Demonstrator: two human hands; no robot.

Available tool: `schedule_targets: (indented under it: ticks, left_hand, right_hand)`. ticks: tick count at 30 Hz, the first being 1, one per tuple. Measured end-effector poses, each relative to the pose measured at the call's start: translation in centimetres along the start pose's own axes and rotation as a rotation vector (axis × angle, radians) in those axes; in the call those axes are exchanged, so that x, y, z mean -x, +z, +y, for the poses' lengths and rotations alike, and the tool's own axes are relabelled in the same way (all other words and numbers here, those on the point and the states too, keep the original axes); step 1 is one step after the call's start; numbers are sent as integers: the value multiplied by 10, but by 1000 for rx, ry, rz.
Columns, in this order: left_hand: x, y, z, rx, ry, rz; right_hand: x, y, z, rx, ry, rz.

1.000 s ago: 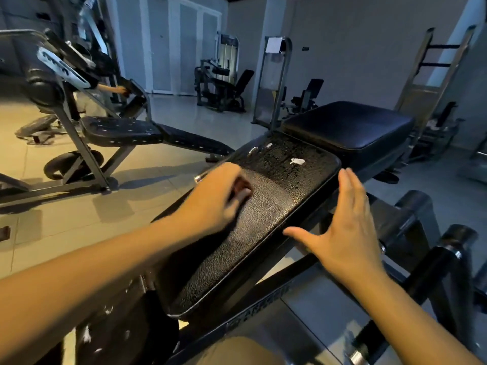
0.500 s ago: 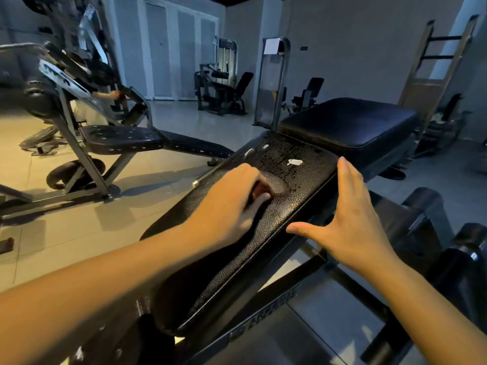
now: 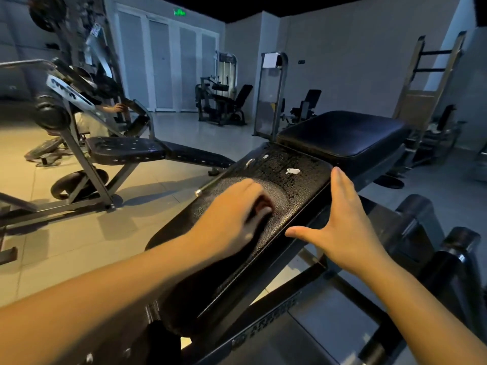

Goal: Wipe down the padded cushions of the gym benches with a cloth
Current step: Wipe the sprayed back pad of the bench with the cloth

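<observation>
A black, slanted padded cushion runs from the lower middle up to the centre. It is wet with droplets, and white foam blobs lie near its top. My left hand lies on the pad, its fingers curled over a small dark cloth, most of which the hand hides. A curved wiped smear shows just ahead of the fingers. My right hand is flat with straight fingers and rests against the pad's right edge. Beyond the slanted pad sits a second, thicker black cushion.
Another black bench on a grey frame stands on the left, with a person behind it. Black roller pads stick up at the right. Weight machines and a wooden rack stand along the back walls.
My left hand has slid with the cloth up and across the pad, leaving a curved wiped patch. My right hand has stayed on the pad's right edge.
</observation>
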State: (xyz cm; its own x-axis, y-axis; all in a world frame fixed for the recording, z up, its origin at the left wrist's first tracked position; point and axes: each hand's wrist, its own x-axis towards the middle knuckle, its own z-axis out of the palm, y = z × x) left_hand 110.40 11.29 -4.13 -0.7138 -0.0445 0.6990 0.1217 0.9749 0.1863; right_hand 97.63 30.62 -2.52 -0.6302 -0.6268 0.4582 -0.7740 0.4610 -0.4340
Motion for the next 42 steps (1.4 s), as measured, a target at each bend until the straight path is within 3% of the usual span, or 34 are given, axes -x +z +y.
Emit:
schedule_targets:
  ticks: [4,6,10,14,16,19,21,25,28,30,32,36,39,42]
  left_hand:
    - [-11,-12,-83,-99,-428,68]
    - [-25,-5,-83,-77,-489,107]
    - [-36,13,-4,-19,-222,171]
    - [2,-2,10,103,85,5]
    - [13,-10,-26,25,27,5]
    - [-5,-15,-88,-97,-289,70]
    - [-24,-14,-100,-118,-393,86]
    - [-38,2,-28,-30,-235,153]
    - [-4,1,29,103,54,41]
    - [14,-5,20,113,142,-34]
    - [15,-9,-19,21,32,12]
    - [-16,-12,-83,-80,-410,106]
    - [-24,0,-37,-45,-343,154]
    - [-5,0,22,54,-56,88]
  right_hand:
    - [0,2,-1,-27,-6,20]
    - [0,2,-2,-15,-6,14]
    - [-1,1,-2,4,-20,18]
    - [-1,2,1,15,-21,21]
    - [0,4,1,6,-26,26]
    - [-1,4,0,3,-14,27]
    - [-1,3,-1,2,-11,19]
    - [-4,0,-1,26,-10,18]
    - [-4,1,0,52,-7,25]
    - [-3,0,-1,49,1,22]
    - [-2,1,-3,28,-2,11]
    - [-2,0,-5,9,9,4]
    - [-2,0,-5,21,5,4]
    - [-3,0,-4,41,0,7]
